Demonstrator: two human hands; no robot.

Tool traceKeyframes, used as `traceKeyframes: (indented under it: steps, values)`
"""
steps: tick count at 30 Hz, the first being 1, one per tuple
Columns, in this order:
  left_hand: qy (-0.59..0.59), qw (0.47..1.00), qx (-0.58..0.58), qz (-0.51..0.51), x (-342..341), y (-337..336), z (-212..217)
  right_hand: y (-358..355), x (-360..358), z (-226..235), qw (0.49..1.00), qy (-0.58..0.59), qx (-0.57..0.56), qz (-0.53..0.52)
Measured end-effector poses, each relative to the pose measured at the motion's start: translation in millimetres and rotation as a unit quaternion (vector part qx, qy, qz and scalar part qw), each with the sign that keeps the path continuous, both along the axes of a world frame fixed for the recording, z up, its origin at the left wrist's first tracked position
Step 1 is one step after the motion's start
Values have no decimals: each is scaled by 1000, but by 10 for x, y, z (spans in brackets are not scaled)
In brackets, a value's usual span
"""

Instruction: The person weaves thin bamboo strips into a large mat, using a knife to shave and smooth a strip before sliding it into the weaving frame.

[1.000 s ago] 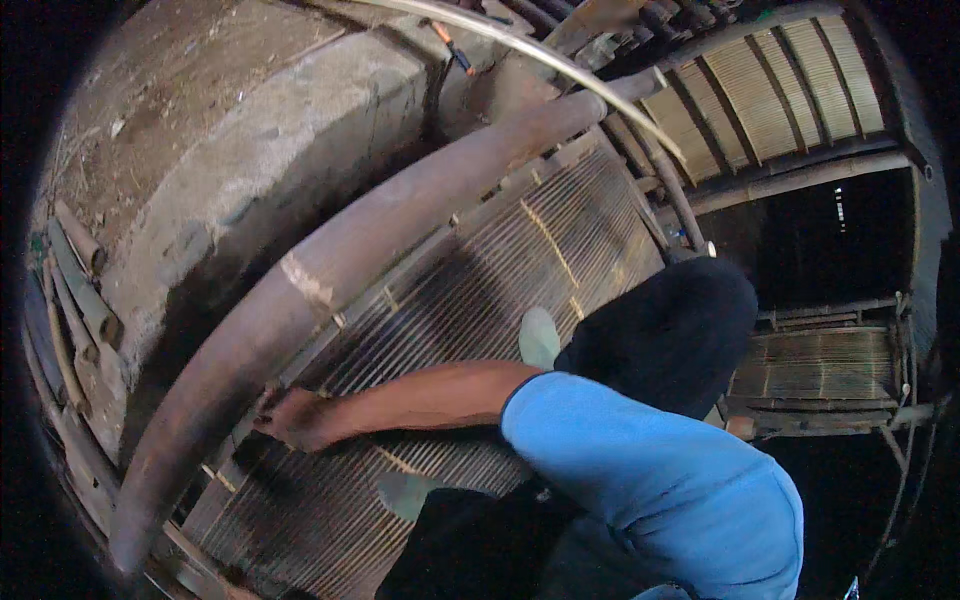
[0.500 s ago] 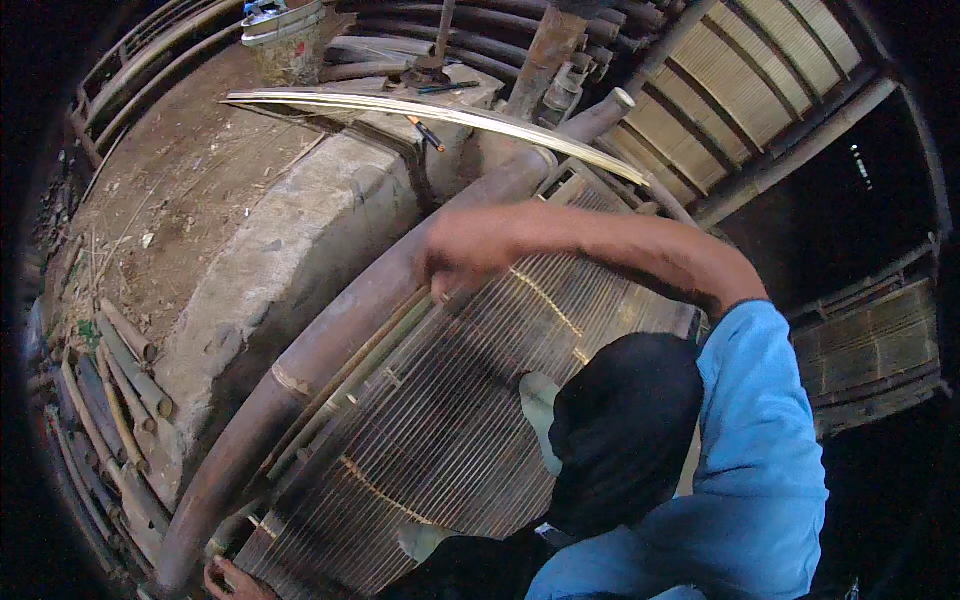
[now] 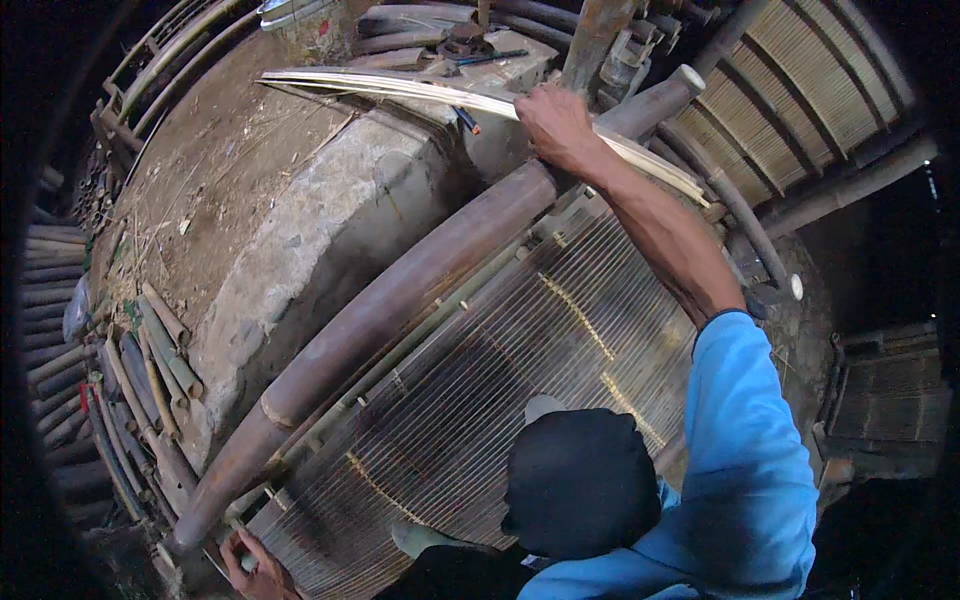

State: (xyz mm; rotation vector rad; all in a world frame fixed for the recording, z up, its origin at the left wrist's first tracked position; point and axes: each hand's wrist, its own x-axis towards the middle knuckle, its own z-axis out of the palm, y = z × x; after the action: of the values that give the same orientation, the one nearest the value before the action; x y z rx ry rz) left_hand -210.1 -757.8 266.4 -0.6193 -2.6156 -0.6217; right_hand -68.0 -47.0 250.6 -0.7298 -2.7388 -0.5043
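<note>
My right hand (image 3: 560, 128) is stretched out to the far side, its fingers closed over a bundle of long, thin, pale bamboo strips (image 3: 420, 88). The strips lie across a thick brown bamboo pole (image 3: 400, 290) and the concrete ledge. At the lower left, my left hand (image 3: 262, 572) is by the near corner of a slatted bamboo panel (image 3: 480, 370). Its fingers curl round a small pale part that I cannot make out. Fine parallel slats make up the panel, with yellowish binding (image 3: 580, 315) running across them.
A rough concrete ledge (image 3: 270, 290) runs beside the thick pole. Cut bamboo lengths (image 3: 160, 350) lie on the left. A dark pen-like tool (image 3: 467, 120) rests beneath the strips. Finished-looking slatted panels (image 3: 800, 90) stand at the upper right. A rounded black shape (image 3: 580, 485) covers part of the slats.
My right hand has moved from the thick pole, farther out and to the right, onto the bamboo strips. More of my left hand shows at the panel's corner. The view has shifted slightly.
</note>
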Motion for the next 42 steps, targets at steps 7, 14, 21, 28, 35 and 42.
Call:
traceKeyframes:
  steps: [7,14,21,28,35,42]
  values:
    - [42,974,-86,-205,151,1490,410,-162,348,119,992,104,-56,-38]
    - [191,932,-126,-280,113,2305,791,-683,840,262,956,250,-153,12]
    - [317,897,-106,-288,-170,2728,713,-1316,1677,114,872,324,-366,-20]
    - [305,857,-181,-374,-704,2528,839,-1635,2215,4,785,285,-547,51]
    - [99,874,-75,-469,-992,1944,73,-2030,1901,-154,816,323,-472,87]
    - [-13,912,-58,-407,-412,1862,418,-2116,1735,-292,817,280,-496,94]
